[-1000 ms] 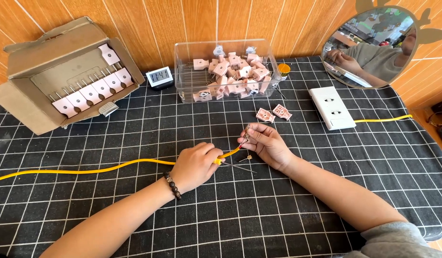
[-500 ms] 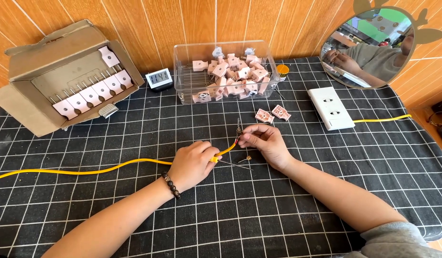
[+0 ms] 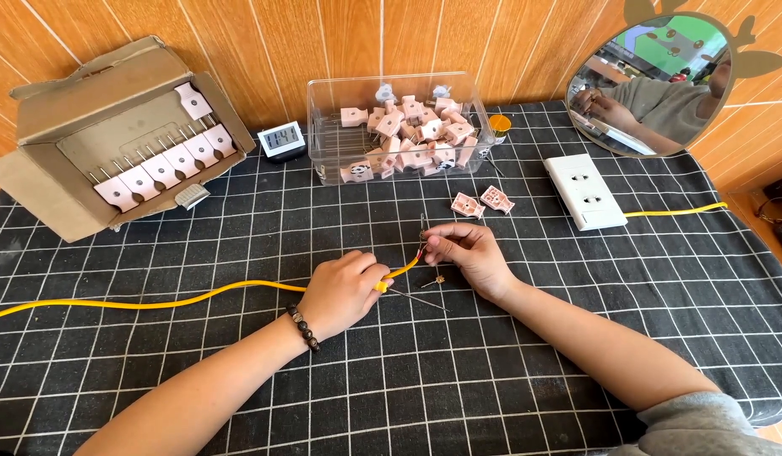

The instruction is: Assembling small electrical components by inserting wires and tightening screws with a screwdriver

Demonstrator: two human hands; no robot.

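brown carton (image 3: 78,110) far left, small white screen (image 3: 282,138) perhaps

Both forearms reach in over the table — left hand (image 3: 344,291) fisted, right hand (image 3: 467,253) pinching, fingertips close.

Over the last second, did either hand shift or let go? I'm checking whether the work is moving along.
Very little changed. The left hand keeps its grip on the yellow cable, and the right hand keeps pinching the cable's bared wire ends, only adjusting slightly. Nothing was let go. The clear plastic box of pink plug parts and the white socket plate stayed put.
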